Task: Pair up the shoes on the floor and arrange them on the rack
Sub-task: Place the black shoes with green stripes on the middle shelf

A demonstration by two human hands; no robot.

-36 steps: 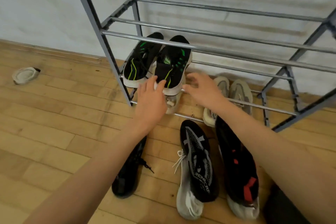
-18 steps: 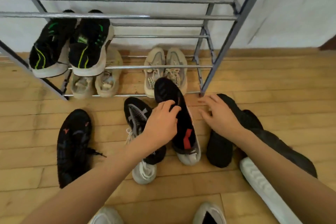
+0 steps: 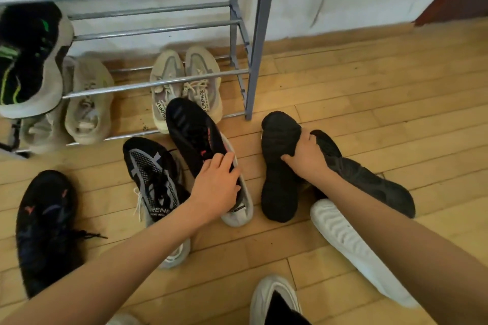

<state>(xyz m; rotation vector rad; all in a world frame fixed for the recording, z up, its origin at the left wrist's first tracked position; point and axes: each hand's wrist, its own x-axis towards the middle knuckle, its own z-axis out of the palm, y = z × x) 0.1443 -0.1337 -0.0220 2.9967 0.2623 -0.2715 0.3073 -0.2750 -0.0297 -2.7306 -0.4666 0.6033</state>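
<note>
Moved down from resting open on the shoes, both hands now grabbing. Left hand curled over black shoe with red marks, on the floor by the rack front edge. Right hand pinching all-black shoe near its toe, just beside rack's right front leg. Tan pair sitting on bottom shelf.

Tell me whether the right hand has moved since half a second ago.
Yes. The right hand lay flat beside the rack's front corner post; now it sits farther from that post, curled around the all-black shoe.
</note>
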